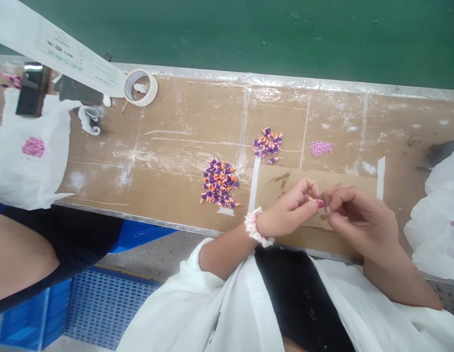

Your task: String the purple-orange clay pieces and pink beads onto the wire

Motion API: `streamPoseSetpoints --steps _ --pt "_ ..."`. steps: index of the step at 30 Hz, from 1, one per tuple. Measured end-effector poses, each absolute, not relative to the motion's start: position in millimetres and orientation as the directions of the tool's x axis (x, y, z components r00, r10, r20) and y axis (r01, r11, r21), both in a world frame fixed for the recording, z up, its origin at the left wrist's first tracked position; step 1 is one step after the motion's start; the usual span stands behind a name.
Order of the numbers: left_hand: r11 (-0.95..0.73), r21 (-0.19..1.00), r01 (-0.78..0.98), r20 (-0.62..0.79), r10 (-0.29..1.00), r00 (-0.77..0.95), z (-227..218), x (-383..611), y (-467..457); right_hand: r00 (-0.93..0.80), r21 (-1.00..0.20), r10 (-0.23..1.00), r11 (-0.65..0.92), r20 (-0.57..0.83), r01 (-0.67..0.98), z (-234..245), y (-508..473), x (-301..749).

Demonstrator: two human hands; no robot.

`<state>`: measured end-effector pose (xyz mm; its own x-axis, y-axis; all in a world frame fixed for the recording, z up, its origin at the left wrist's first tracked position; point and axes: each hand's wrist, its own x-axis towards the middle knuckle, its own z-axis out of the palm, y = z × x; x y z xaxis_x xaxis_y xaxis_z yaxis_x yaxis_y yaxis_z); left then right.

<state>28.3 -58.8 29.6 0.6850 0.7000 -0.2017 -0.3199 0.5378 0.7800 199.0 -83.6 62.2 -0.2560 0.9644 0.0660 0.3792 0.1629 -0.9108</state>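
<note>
My left hand [291,208], with a pale scrunchie on its wrist, pinches a small figurine [309,198] of which just a bit of orange and pink shows. Fingertips of my right hand [358,215] are pressed together close against it; whatever they hold is hidden. Both hands hover over a taped-down cardboard sheet [270,188]. Beyond them lie a small group of purple and orange figurines [267,145] and a patch of tiny pink-purple pieces [322,148]. A bigger cluster of similar figurines [219,183] sits left of my left hand.
A tape roll [151,90], a long white printed box [65,54] and a dark phone [31,88] are at the left. White sheeting [39,178] bears more pink pieces. At right is a white plastic bag [435,220]. Another person's leg [21,256] and blue crates [102,308] are lower left.
</note>
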Motion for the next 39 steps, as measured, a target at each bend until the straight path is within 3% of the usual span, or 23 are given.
streamPoseSetpoints --steps 21,39 --pt "0.486 0.843 -0.23 -0.217 0.699 0.681 28.7 28.7 -59.0 -0.25 -0.928 0.968 0.114 0.023 0.355 65.1 -81.3 200.1" --pt "0.441 0.858 -0.264 -0.16 0.717 0.678 28.6 31.1 -59.4 -0.223 -0.933 0.974 0.104 0.026 0.344 65.4 -81.5 198.9"
